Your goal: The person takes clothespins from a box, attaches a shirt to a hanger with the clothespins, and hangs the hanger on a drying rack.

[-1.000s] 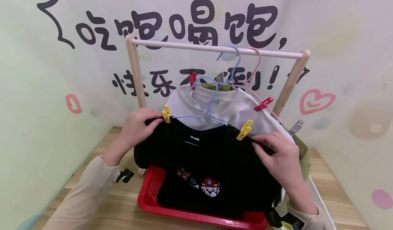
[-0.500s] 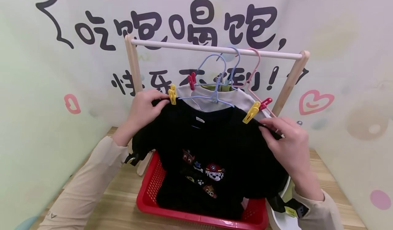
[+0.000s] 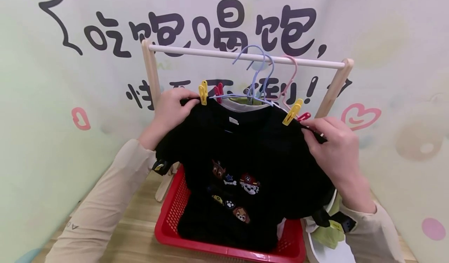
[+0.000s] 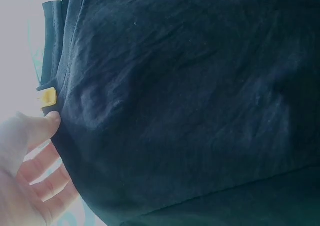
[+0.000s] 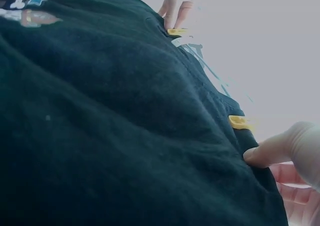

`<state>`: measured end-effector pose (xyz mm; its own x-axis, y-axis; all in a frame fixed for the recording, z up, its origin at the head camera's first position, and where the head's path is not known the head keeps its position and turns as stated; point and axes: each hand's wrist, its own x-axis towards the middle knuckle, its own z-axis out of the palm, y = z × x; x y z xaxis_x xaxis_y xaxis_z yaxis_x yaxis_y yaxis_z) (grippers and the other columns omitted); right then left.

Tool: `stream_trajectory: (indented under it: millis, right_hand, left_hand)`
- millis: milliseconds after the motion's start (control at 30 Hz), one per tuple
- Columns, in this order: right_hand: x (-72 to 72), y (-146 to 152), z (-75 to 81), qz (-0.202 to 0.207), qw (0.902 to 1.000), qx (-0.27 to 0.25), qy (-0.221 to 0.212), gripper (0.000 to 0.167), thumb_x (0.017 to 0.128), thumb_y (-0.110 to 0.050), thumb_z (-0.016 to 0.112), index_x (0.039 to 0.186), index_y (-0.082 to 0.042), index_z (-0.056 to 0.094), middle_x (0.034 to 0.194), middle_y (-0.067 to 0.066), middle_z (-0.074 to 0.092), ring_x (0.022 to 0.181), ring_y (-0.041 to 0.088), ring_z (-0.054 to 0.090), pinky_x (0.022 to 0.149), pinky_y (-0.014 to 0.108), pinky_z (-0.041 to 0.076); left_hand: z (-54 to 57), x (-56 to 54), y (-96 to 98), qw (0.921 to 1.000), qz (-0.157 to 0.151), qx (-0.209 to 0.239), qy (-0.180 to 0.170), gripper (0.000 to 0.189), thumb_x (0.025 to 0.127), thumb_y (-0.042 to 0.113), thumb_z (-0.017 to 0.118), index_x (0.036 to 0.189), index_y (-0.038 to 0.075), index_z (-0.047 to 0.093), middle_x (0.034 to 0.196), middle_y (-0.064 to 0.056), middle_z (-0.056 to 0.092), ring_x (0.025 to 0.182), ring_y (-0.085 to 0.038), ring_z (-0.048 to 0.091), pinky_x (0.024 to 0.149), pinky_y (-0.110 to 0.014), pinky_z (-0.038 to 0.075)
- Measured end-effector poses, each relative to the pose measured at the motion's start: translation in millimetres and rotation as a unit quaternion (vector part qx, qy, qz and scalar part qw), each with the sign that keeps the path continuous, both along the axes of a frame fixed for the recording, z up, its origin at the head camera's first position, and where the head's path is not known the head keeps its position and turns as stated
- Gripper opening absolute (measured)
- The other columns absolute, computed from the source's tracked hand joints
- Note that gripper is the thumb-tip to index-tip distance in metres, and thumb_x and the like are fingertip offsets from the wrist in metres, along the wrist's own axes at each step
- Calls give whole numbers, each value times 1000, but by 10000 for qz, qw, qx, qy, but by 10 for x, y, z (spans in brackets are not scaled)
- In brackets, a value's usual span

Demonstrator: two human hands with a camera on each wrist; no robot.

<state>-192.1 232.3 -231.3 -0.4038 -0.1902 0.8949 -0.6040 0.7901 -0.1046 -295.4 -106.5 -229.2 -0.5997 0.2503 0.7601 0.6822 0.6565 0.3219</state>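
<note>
A black T-shirt (image 3: pixel 270 154) with cartoon dog prints hangs spread out on a thin blue hanger (image 3: pixel 254 84). Two yellow clothespins, one at the left shoulder (image 3: pixel 203 93) and one at the right (image 3: pixel 292 112), clip it to the hanger. My left hand (image 3: pixel 173 111) pinches the left shoulder just outside its clothespin, the thumb (image 4: pixel 42 127) on the front of the cloth. At the other shoulder my right hand (image 3: pixel 334 148) pinches the fabric, thumb (image 5: pixel 267 151) in front. The hanger's hook overlaps the rack's white rail (image 3: pixel 203 52) in the head view.
Behind, a second blue hanger (image 3: pixel 269 74) and a pink hanger (image 3: pixel 292 80) hang on the rail with white and green garments and red clothespins (image 3: pixel 219 91). A red basket (image 3: pixel 163 220) stands below, the shirt's lower part overlapping it. A white tub (image 3: pixel 331 253) sits at right.
Both hands have lifted the black T-shirt and its hanger upward and slightly right. The hook has risen from below the rail to rail height, and more of the dog prints shows.
</note>
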Motion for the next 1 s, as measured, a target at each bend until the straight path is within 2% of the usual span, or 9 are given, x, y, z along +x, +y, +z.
stream_trajectory:
  millis: [133,367,500,667,800,1000]
  right_hand:
    - [-40,-12,43,-101,9998,-35,171,16,73,5,75,88,0,73,77,17,66,71,30,57,65,33,41]
    - [-70,-62,118,-336,9988,119,325,9,79,0,71,87,1,72,75,18,63,71,33,57,65,43,47]
    - [-77,-79,166,-325,9983,274,397,7,80,0,70,87,2,72,74,18,63,70,34,56,63,44,47]
    - [-102,-96,231,-247,9986,189,432,8,79,1,70,86,2,72,74,18,63,69,33,56,62,45,47]
    - [-128,-111,246,-247,9988,209,377,7,79,1,70,85,2,72,75,17,64,71,34,57,63,46,47]
    - [-132,-115,219,-315,9983,420,253,8,78,1,72,85,3,72,76,18,64,72,35,57,65,47,48]
  left_hand:
    - [41,-53,50,9998,136,159,-44,13,84,4,68,94,-2,73,93,-15,70,89,-28,64,82,-40,48]
    - [48,-141,117,9978,289,571,148,12,84,5,69,92,-2,74,89,-16,70,86,-29,64,81,-41,47]
    - [40,-174,130,9961,362,780,207,11,82,4,70,91,-2,74,86,-18,69,83,-32,63,78,-42,46]
    - [72,-196,137,9947,384,900,321,11,82,4,70,91,-2,74,87,-18,70,86,-33,63,79,-42,47]
    - [72,-198,129,9946,413,934,198,11,82,4,70,90,-2,74,86,-18,70,85,-33,63,78,-42,47]
    - [14,-195,91,9956,316,882,57,11,82,2,69,91,-3,74,88,-19,69,87,-33,63,81,-42,47]
